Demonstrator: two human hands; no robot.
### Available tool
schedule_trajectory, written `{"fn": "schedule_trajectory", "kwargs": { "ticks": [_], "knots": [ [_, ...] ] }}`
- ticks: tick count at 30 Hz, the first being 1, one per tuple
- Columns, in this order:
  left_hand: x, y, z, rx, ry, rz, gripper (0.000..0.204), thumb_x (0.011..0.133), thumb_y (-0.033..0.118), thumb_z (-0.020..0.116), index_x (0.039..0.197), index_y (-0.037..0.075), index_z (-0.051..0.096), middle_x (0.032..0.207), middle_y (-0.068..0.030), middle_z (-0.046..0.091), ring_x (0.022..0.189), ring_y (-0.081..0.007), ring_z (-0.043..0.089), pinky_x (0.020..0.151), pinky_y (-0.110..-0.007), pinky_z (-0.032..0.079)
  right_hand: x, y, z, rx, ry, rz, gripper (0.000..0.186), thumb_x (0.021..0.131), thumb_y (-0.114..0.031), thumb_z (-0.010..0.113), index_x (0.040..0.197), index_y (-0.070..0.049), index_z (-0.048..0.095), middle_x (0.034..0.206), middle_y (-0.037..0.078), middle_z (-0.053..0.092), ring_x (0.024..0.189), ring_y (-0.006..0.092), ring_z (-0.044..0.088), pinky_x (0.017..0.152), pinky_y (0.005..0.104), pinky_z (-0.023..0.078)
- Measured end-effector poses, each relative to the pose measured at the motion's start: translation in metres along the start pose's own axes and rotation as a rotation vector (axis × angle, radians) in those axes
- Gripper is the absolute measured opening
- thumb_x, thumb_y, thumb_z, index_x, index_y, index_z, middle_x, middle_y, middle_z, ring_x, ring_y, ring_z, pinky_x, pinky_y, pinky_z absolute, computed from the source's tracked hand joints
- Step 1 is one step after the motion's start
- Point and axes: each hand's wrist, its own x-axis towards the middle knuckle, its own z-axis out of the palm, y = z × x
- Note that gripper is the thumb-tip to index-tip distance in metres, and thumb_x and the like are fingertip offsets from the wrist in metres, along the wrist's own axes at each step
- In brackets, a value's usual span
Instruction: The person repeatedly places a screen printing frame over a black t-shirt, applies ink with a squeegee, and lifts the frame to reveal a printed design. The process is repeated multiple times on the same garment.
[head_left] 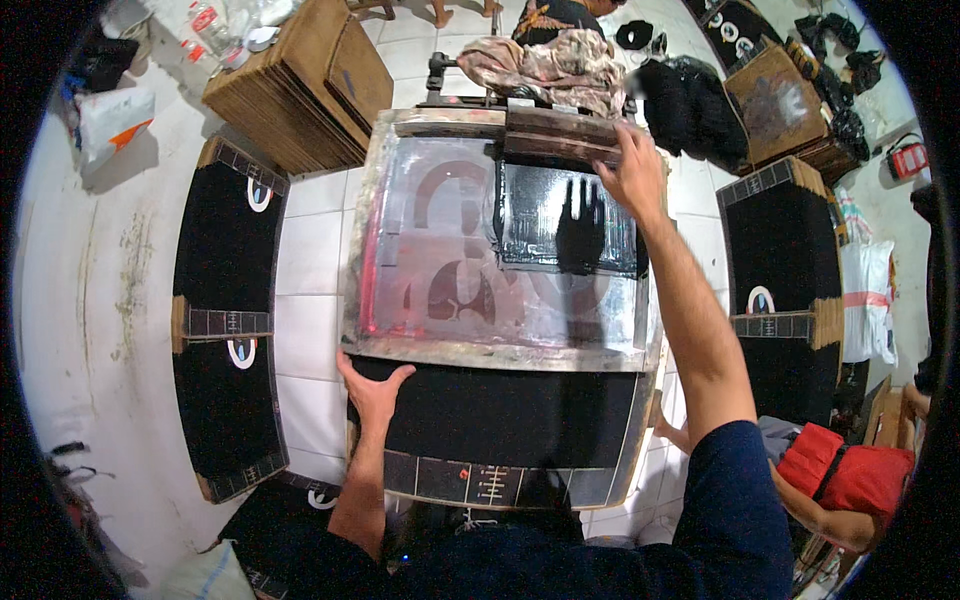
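A silk-screen frame (pixel 500 352) lies over a board covered with black fabric (pixel 500 415). Its translucent mesh (pixel 440 260) bears curved, darker shapes. My right hand (pixel 635 175) is closed round the right end of a wooden squeegee (pixel 550 135) near the frame's far edge. Below the squeegee, a glossy black ink patch (pixel 540 220) reflects the hand. At the frame's near left corner, my left hand (pixel 370 395) grips the edge, thumb and fingers set wide apart. The fingertips are partly hidden there.
Boards with black printed pieces stand at left (pixel 225 230) and right (pixel 780 240). Stacked brown boards (pixel 300 85) rise behind at the left. A crumpled cloth (pixel 545 70) lies beyond the frame. Another person's arm (pixel 830 515) and a red bundle (pixel 845 465) are at the lower right.
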Motion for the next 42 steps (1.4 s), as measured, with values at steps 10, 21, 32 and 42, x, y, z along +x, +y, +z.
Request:
{"fn": "schedule_trajectory", "kwargs": {
  "ticks": [10,21,32,42],
  "knots": [
    [-0.001,0.011,0.025,0.117,0.222,0.079,0.136,0.057,0.028,0.101,0.159,0.001,0.015,0.155,-0.0308,0.034,0.142,-0.0461,0.037,0.119,-0.056,0.029,0.06,0.01,0.046,-0.117,-0.548,-0.081,0.055,0.077,-0.032,0.086,0.122,-0.008,0.064,0.11,0.014,0.073,0.105,0.0351,0.07,0.089,0.0461,0.056],
    [-0.002,0.011,0.022,0.114,0.211,0.113,0.138,0.056,0.032,0.102,0.16,0.002,0.015,0.154,-0.0295,0.036,0.141,-0.0456,0.037,0.118,-0.057,0.029,-0.025,-0.052,-0.023,-0.055,-0.537,0.005,0.041,0.074,-0.022,0.086,0.107,-0.009,0.067,0.097,0.012,0.074,0.095,0.0352,0.071,0.077,0.0515,0.052],
    [-0.004,0.014,0.021,0.144,0.211,0.092,0.132,0.057,0.023,0.1,0.159,0.0,0.019,0.152,-0.031,0.038,0.141,-0.0459,0.039,0.118,-0.053,0.031,-0.063,-0.066,-0.048,-0.033,-0.71,-0.006,0.04,0.077,-0.02,0.082,0.115,-0.015,0.068,0.094,0.007,0.075,0.091,0.0307,0.072,0.077,0.0479,0.049],
    [0.002,0.001,0.024,0.099,0.216,0.197,0.133,0.056,0.02,0.1,0.156,-0.007,0.017,0.15,-0.0331,0.037,0.136,-0.048,0.042,0.117,-0.055,0.031,0.035,-0.009,0.027,-0.019,-0.448,-0.076,0.036,0.077,-0.024,0.085,0.104,-0.008,0.066,0.093,0.014,0.073,0.091,0.0378,0.071,0.075,0.0524,0.053]
  ]
}}
